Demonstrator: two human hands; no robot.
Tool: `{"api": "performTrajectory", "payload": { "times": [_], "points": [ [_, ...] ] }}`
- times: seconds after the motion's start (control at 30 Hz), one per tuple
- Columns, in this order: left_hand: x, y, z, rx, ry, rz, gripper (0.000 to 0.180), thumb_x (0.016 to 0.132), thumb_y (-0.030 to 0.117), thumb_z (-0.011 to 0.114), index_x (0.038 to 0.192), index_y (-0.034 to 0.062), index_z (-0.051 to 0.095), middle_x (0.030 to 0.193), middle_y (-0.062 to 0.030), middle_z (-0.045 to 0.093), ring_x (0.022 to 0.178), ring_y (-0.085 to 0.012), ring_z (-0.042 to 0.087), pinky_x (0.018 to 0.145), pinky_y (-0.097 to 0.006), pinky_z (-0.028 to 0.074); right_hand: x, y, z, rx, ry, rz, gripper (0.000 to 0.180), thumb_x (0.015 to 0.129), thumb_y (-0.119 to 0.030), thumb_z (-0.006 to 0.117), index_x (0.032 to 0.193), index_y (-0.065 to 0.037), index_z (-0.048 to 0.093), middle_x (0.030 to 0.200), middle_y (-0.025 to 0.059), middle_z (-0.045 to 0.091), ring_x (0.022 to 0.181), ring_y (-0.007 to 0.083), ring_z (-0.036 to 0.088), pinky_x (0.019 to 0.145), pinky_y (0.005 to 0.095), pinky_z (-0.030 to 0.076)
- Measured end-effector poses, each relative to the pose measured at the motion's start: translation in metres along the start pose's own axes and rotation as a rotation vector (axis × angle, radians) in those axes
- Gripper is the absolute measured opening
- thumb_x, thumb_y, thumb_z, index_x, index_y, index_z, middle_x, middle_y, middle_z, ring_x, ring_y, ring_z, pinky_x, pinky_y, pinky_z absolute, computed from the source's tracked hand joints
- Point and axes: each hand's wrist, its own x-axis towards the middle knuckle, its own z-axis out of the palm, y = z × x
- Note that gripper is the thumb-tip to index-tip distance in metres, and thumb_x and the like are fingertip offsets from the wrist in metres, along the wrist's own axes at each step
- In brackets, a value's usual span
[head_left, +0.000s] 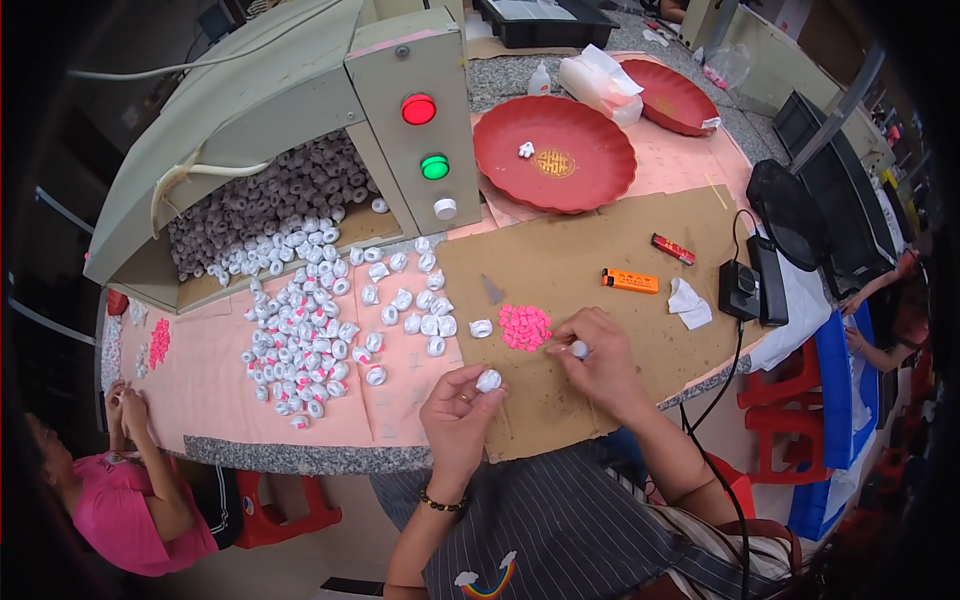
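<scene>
In my left hand (458, 408), fingers and thumb pinch a small rounded white piece (488, 380) above the brown cardboard (610, 235). My right hand (606, 366) is curled around a slim object with a whitish rounded end (578, 349); its kind is unclear. Its fingertips are at the right edge of a heap of small bright pink pieces (525, 327). One similar white piece (481, 328) lies just left of that heap, and a small grey pointed piece (491, 288) lies behind it. Many white pieces (310, 340), some with pink spots, spread over pink paper to the left.
A housing (410, 55) with red and green lights opens onto piled grey and white pieces. Red scalloped trays (555, 190) stand behind. An orange box (630, 281), a red tube-like item (673, 249), tissue (688, 303) and a cabled black device (739, 290) lie right. Another person (140, 500) sits left.
</scene>
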Motion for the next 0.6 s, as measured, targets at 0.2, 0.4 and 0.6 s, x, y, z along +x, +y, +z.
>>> {"api": "performTrajectory", "payload": {
  "times": [0.2, 0.4, 0.6],
  "points": [
    [0.001, -0.006, -0.01, -0.208, 0.017, -0.008, 0.031, 0.084, -0.011, 0.059, 0.113, -0.0051, 0.052, 0.103, -0.0128, 0.061, 0.089, -0.0184, 0.064, 0.08, -0.03, 0.055, 0.007, 0.002, 0.014, -0.244, 0.058, -0.232, 0.017, 0.066, -0.001, 0.071, 0.079, 0.0, 0.062, 0.08, 0.0118, 0.056, 0.074, 0.0297, 0.056, 0.063, 0.0378, 0.046],
    [0.0, -0.001, -0.001, -0.122, 0.009, -0.027, 0.03, 0.082, -0.011, 0.061, 0.111, -0.0057, 0.053, 0.102, -0.0127, 0.062, 0.088, -0.0174, 0.065, 0.079, -0.028, 0.055, 0.004, 0.001, 0.015, -0.201, 0.091, -0.241, 0.01, 0.072, 0.003, 0.067, 0.079, 0.0, 0.06, 0.076, 0.0088, 0.058, 0.068, 0.0224, 0.058, 0.059, 0.0315, 0.047],
    [0.001, 0.001, 0.005, 0.113, -0.065, -0.054, 0.027, 0.082, -0.011, 0.062, 0.107, -0.0072, 0.056, 0.097, -0.0121, 0.065, 0.086, -0.0156, 0.065, 0.078, -0.026, 0.055, -0.012, -0.033, 0.011, 0.639, -0.192, 0.358, 0.009, 0.082, -0.003, 0.068, 0.082, -0.001, 0.059, 0.075, -0.002, 0.061, 0.067, 0.0024, 0.051, 0.06, 0.0194, 0.042]
  ]
}}
